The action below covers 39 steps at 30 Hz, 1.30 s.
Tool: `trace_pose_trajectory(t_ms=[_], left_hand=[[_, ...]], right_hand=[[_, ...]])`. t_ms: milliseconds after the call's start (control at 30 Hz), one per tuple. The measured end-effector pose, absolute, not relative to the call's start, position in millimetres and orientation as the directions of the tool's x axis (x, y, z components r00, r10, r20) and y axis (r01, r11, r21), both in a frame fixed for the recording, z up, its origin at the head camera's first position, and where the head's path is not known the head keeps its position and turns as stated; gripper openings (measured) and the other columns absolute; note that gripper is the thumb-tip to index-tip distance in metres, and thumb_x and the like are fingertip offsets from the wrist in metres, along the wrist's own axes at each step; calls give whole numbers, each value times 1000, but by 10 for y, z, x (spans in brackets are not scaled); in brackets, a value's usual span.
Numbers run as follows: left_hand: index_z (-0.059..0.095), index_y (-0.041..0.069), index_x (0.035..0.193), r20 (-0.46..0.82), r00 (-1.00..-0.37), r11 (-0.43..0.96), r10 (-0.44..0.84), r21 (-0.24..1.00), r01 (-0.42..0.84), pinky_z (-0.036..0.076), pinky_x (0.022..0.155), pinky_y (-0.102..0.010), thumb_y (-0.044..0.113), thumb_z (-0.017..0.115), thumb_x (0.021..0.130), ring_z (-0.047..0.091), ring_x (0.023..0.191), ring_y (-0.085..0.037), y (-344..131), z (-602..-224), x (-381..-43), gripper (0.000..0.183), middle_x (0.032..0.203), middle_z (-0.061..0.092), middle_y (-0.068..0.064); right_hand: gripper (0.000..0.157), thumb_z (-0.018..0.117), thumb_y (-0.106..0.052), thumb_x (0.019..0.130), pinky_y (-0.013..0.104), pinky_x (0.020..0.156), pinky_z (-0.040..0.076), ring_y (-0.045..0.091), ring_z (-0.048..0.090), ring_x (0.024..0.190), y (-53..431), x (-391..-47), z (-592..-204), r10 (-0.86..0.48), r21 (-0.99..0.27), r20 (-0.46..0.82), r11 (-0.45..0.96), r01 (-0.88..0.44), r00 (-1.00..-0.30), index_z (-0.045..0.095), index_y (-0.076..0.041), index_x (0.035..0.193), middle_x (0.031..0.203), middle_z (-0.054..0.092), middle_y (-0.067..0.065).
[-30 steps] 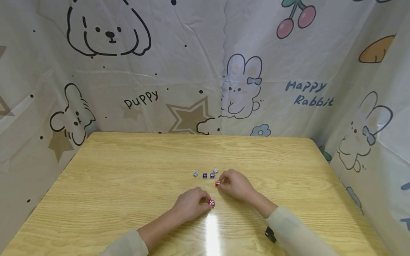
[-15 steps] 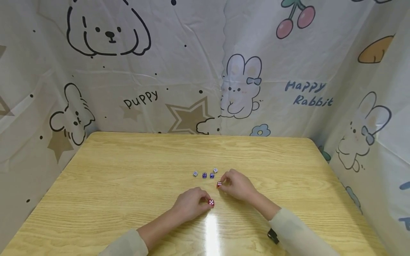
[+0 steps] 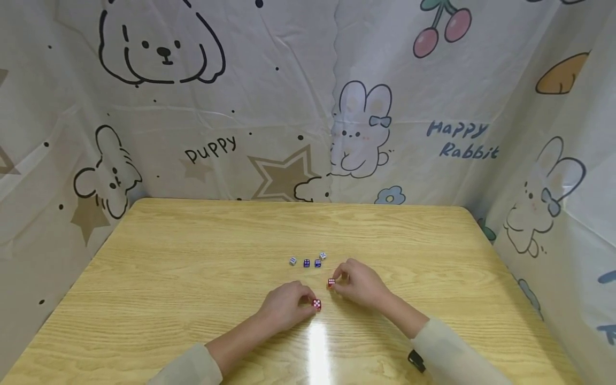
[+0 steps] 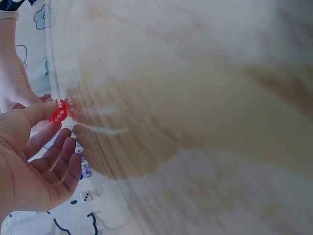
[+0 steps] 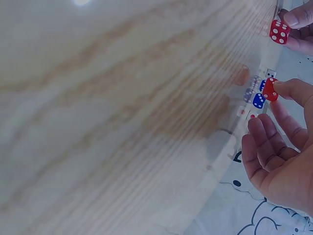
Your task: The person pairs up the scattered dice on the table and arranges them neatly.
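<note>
My left hand pinches a red die with white pips between thumb and forefinger, low over the table. A second red die is pinched by my right hand, a little farther back and to the right. In the left wrist view the left hand's other fingers are spread loosely beside its die. Behind the hands lie two blue dice, a left one and a right one. On either side of them sit two white dice, one left and one right.
The wooden table has a patterned cloth hanging behind it and along both sides. A small black object lies near the right sleeve, partly covered by it. Light reflects off the table's front.
My right hand has drawn its red die back toward me and slightly right, away from the blue dice. The left hand has stayed nearly still with its die.
</note>
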<state>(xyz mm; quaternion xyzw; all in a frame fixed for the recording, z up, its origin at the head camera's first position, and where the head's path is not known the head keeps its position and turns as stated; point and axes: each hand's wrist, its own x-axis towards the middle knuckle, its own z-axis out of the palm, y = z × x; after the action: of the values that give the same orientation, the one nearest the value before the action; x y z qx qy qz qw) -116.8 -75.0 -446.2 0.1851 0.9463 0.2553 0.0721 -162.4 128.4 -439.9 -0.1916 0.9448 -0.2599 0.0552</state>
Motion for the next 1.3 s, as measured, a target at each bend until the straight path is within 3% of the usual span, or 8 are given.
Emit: trace_pose_trajectory(t_ms=[1300], left_hand=[[72,19,90,-49,-925,805,377,512,301,50,71,-31,34,72,78,60,83,-10,-732,-4462,-1170,20,88,64,6]], right_hand=[[12,74,-22,77,19,61,41,5,48,70,1287,-1362,-4447,-483,-506,38,746,-434,-875,67,-17,86,79,55,-5]])
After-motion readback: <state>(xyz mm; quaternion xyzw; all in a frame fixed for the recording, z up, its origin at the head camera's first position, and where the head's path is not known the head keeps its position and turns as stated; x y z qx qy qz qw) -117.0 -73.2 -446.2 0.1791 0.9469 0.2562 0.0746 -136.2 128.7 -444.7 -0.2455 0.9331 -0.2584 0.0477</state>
